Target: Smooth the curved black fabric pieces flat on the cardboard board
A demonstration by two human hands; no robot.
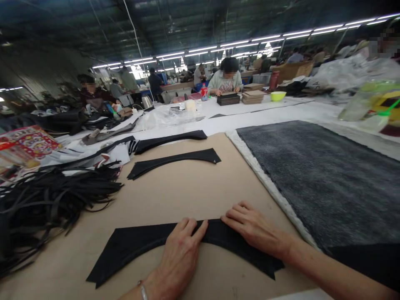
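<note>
A curved black cut piece (pixel 131 246) lies flat on the tan board (pixel 187 187) close to me. My left hand (pixel 179 258) rests on its middle with fingers stretched flat, a bracelet at the wrist. My right hand (pixel 254 227) lies flat on the same piece just to the right, fingers pointing left and nearly meeting the left hand's fingertips. Neither hand grips anything. Two more curved black pieces (pixel 175 160) (pixel 170 141) lie farther back on the board.
A heap of thin black strips (pixel 53 196) covers the left side. A dark grey fuzzy mat (pixel 328 175) lies to the right. A colourful box (pixel 28 143) sits far left. A person (pixel 226 81) works at stacks of pieces across the table, beside a yellow bowl (pixel 277 96).
</note>
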